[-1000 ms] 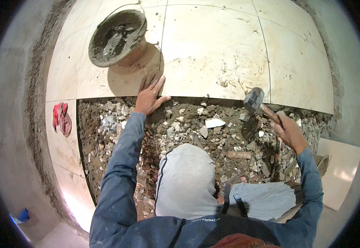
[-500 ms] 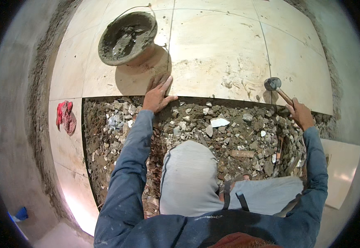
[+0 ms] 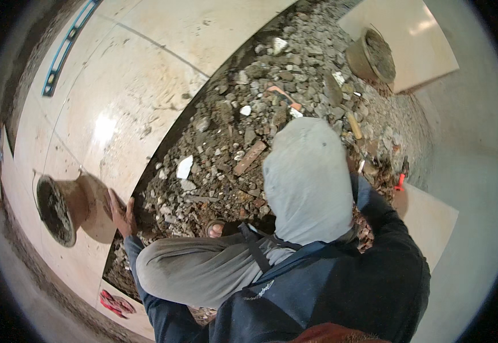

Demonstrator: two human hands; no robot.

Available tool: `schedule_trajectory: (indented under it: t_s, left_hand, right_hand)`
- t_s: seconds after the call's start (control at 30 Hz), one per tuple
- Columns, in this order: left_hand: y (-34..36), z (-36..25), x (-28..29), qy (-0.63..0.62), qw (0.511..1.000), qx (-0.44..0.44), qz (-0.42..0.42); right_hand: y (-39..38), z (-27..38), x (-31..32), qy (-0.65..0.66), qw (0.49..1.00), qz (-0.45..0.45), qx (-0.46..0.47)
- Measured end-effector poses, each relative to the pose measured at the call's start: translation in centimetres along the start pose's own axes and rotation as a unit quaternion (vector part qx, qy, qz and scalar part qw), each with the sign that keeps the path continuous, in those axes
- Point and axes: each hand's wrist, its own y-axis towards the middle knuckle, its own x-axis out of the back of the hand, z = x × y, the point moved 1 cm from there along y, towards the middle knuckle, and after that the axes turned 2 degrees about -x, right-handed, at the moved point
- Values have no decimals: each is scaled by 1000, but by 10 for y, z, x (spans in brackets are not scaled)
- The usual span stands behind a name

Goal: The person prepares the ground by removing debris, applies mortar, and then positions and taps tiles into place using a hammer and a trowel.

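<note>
My left hand (image 3: 122, 216) lies with fingers spread at the edge of the laid cream floor tiles (image 3: 112, 108), beside the rubble bed (image 3: 226, 126). Close to its fingertips stands a bucket (image 3: 77, 200) with grey mortar inside, on the tiles. My right arm (image 3: 377, 208) reaches down past my raised knee (image 3: 306, 171) toward the rubble. The knee hides almost all of the right hand, so its fingers and anything in them cannot be made out. No mallet shows in this view.
A second mortar bucket (image 3: 369, 57) stands by a loose tile (image 3: 426, 40) at upper right. A blue spirit level (image 3: 69, 48) lies on the tiles. In the rubble are an orange-handled tool (image 3: 286, 98) and a tile shard (image 3: 185, 167). A red cloth (image 3: 117, 303) lies lower left.
My body and view have turned to the right. The right hand, earlier holding a rubber mallet over the tiles, is now behind my knee. The left hand stays at the tile edge.
</note>
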Motion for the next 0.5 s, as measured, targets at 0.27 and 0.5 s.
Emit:
schedule_trajectory:
  t_s: [0.27, 0.5]
  left_hand:
    - [-2, 8, -9, 132, 991, -23, 21]
    - [-24, 19, 12, 68, 997, 33, 30]
  right_hand:
    - [-6, -48, -37, -9, 991, 111, -69]
    - [44, -211, -69, -54, 929, 52, -363]
